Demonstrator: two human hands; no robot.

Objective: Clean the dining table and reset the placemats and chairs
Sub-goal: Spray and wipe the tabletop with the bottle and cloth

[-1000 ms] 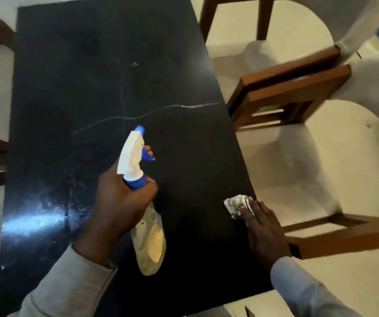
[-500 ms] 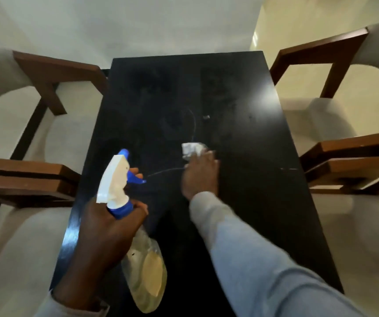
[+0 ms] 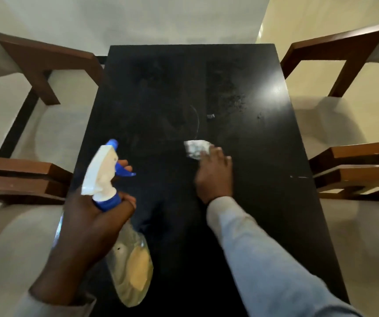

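A long black dining table (image 3: 161, 92) runs away from me, its top streaked with wet smears and specks. My left hand (image 3: 90, 223) grips a clear spray bottle (image 3: 129, 271) of yellowish liquid by its neck, the white and blue trigger head (image 3: 101, 170) pointing forward over the table's near left part. My right hand (image 3: 214, 175) presses a crumpled white cloth (image 3: 195, 148) flat against the middle of the table, fingers spread on top of it. A small scrap (image 3: 211, 116) lies on the table beyond the cloth.
Brown wooden chairs with pale cushions stand on both sides: two on the left (image 3: 42, 58) (image 3: 21, 177) and two on the right (image 3: 335, 49) (image 3: 357, 170), their arms close to the table edges. A pale wall stands behind the far end.
The view swung round to look down the table's length. My right hand slid the cloth from the right edge to the middle, then slightly right. The bottle stayed in my left hand.
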